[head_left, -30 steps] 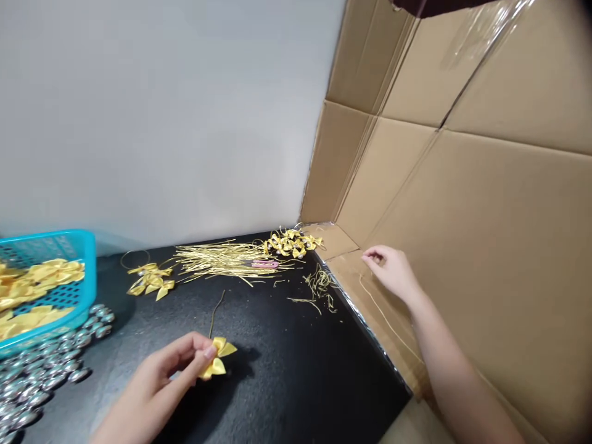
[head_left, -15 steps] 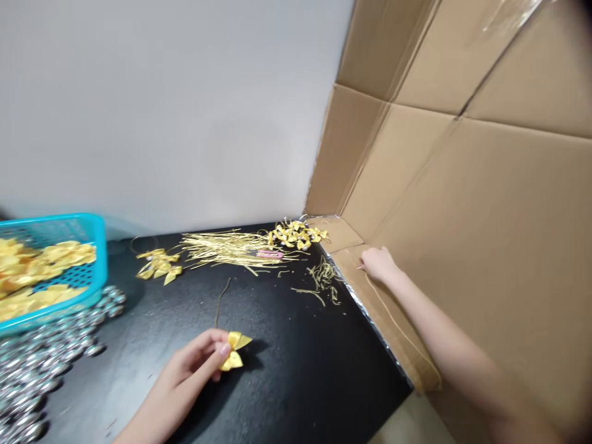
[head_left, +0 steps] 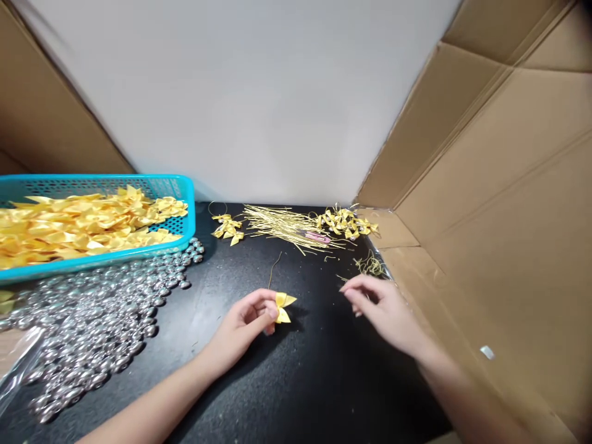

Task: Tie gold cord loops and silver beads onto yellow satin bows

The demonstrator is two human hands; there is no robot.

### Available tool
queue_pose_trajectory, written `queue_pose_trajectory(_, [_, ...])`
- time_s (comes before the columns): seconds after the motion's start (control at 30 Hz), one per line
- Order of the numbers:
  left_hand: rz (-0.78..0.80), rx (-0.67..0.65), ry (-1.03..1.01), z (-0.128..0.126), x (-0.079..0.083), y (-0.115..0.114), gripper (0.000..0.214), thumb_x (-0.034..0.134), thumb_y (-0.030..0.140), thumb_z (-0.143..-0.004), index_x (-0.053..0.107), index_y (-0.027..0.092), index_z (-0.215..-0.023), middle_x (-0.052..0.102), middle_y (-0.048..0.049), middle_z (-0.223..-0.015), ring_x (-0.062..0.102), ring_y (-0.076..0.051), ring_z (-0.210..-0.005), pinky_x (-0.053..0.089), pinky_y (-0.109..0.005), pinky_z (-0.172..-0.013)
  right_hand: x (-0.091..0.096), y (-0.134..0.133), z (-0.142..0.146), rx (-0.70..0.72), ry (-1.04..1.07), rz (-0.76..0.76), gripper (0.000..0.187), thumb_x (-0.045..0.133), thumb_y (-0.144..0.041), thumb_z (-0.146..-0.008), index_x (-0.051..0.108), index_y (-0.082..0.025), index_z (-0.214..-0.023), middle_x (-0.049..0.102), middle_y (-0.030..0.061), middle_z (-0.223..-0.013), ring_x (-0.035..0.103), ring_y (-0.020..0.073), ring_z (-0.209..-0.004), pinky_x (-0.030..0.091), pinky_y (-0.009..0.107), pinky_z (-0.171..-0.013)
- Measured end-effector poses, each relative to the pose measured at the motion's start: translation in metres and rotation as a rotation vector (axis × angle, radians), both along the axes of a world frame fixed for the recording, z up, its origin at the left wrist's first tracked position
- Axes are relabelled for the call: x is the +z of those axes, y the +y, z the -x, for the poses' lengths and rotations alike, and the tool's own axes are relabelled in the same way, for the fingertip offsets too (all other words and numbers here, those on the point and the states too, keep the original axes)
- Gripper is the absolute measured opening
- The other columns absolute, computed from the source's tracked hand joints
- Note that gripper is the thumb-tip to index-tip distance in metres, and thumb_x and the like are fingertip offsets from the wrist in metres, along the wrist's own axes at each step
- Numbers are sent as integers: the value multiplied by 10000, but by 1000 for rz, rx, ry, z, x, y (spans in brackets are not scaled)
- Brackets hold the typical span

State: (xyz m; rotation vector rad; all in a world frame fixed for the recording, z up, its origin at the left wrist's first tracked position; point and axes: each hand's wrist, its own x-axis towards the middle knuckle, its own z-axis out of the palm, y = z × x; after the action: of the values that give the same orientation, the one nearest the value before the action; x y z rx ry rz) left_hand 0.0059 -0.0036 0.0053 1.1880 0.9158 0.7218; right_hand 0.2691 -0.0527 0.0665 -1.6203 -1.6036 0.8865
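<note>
My left hand [head_left: 245, 320] pinches a small yellow ribbon bow [head_left: 283, 306] on the black tabletop [head_left: 305, 376]; a thin gold string [head_left: 274, 271] runs up from the bow. My right hand [head_left: 382, 311] hovers just to the right of the bow, over the table near the cardboard flap. Its fingers are loosely curled and slightly blurred, and I cannot make out anything between them.
A teal basket [head_left: 182, 185] full of yellow bows stands at the left, with a spread of silver beads [head_left: 92, 320] in front of it. Gold strings [head_left: 287, 223] and finished bows [head_left: 346, 223] lie at the back. Cardboard walls [head_left: 499, 203] close in the right and far left.
My right hand came back from the cardboard flap to the table beside the bow. The view swung left, bringing the basket and beads into sight. My left hand kept its hold on the bow.
</note>
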Motion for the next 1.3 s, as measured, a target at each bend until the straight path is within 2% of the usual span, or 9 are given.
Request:
queue_pose_trajectory(0.17, [31, -2, -63, 1, -5, -1, 298, 714, 407, -791, 657, 185, -982, 605, 18, -727, 538, -125, -629, 460, -249, -614, -26, -2, 68, 71, 336, 58, 182, 568, -337, -900, 668, -187, -878, 591, -13, -631, 584, 125, -570, 504, 234, -535])
queue_pose_trajectory(0.33, [48, 11, -216, 2, -12, -1, 410, 699, 356, -846, 568, 255, -1221, 573, 44, -720, 501, -108, -622, 437, -218, -586, -51, -1, 82, 36, 328, -51, 171, 562, -305, -905, 679, -188, -860, 615, -9, -631, 585, 125, -553, 495, 245, -561])
queue_pose_trajectory(0.43, [58, 2, -282, 4, -17, -1, 349, 709, 342, -848, 610, 271, -1175, 587, 31, -736, 507, -109, -641, 426, -207, -570, -60, -4, 83, 59, 244, -123, 153, 561, -255, -899, 687, -193, -839, 658, 6, -656, 605, 139, -577, 494, 262, -591])
queue_pose_trajectory(0.57, [196, -27, -350, 4, -19, -4, 257, 775, 313, -788, 747, 261, -1038, 630, 5, -749, 516, -100, -629, 422, -213, -569, -60, -9, 83, 82, 217, -240, 139, 548, -210, -899, 672, -205, -836, 702, 31, -734, 637, 162, -647, 499, 279, -626])
queue_pose_trajectory(0.7, [525, -96, -485, 0, -11, -7, 294, 820, 294, -708, 798, 214, -990, 632, -2, -688, 462, -65, -543, 414, -209, -563, -52, -11, 81, 118, 190, -451, 137, 544, -127, -867, 644, -213, -831, 666, 24, -713, 607, 169, -684, 497, 311, -683])
queue_pose_trajectory(0.8, [681, -94, -525, -3, -4, -7, 364, 864, 255, -625, 804, 159, -970, 636, -16, -720, 465, -59, -571, 426, -197, -585, -50, -10, 81, 90, 125, -510, 145, 570, -94, -840, 659, -209, -840, 681, 71, -939, 634, 203, -915, 503, 360, -842])
queue_pose_trajectory(0.9, [668, -99, -558, -2, -4, -7, 447, 898, 234, -589, 793, 155, -1017, 625, -1, -670, 479, -61, -588, 431, -184, -615, -52, -8, 84, 70, 116, -473, 138, 587, -90, -847, 673, -198, -856, 661, 99, -1078, 640, 206, -1020, 510, 351, -904])
queue_pose_trajectory(1.07, [557, -73, -517, -1, -11, -10, 389, 927, 260, -585, 810, 168, -945, 713, -18, -715, 551, -65, -614, 439, -169, -629, -54, -9, 90, 67, 197, -442, 155, 567, -60, -865, 674, -172, -867, 712, 83, -927, 690, 158, -877, 551, 255, -810])
queue_pose_trajectory(1.3, [578, 30, -538, -2, -12, -7, 244, 904, 236, -631, 802, 169, -843, 755, -10, -737, 628, -73, -633, 520, -174, -691, -55, -11, 93, 152, 213, -487, 154, 582, -39, -834, 680, -152, -871, 728, 149, -1059, 704, 199, -1009, 560, 292, -902])
